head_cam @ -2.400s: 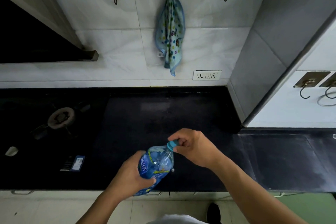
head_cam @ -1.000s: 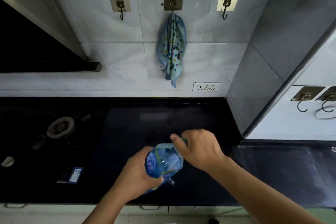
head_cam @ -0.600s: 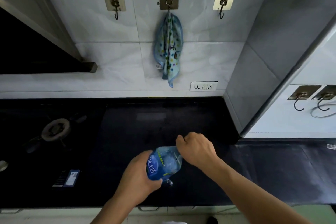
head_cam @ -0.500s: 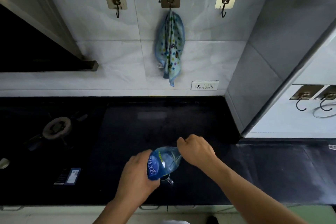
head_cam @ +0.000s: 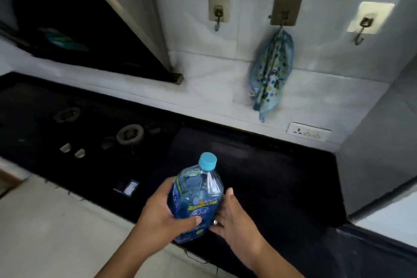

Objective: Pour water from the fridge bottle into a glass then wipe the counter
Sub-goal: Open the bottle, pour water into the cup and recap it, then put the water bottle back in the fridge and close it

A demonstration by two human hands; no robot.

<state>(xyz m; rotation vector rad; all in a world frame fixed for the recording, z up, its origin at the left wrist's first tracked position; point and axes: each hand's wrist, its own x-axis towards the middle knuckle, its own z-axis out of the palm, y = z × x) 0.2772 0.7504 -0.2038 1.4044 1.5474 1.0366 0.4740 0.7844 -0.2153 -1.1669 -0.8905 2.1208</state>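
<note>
A clear plastic water bottle [head_cam: 198, 196] with a blue label stands upright over the front edge of the black counter [head_cam: 270, 176]. Its light-blue cap [head_cam: 208, 161] is on. My left hand [head_cam: 162, 216] wraps around the bottle's lower body from the left. My right hand [head_cam: 234, 221] lies against the bottle's right side with its fingers stretched out, not closed around it. A blue spotted cloth [head_cam: 270, 72] hangs from the middle wall hook above the counter. No glass is in view.
A black gas hob with a burner [head_cam: 130, 134] and knobs [head_cam: 72, 150] fills the counter's left part, under a dark hood [head_cam: 67, 29]. A small card [head_cam: 127, 187] lies near the front edge. A wall socket [head_cam: 308, 131] sits low on the tiles; a grey wall [head_cam: 372, 142] bounds the right.
My right hand has left the cap and dropped to the bottle's right side. The bottle has come up from tilted to upright. The view has swung left and tilted.
</note>
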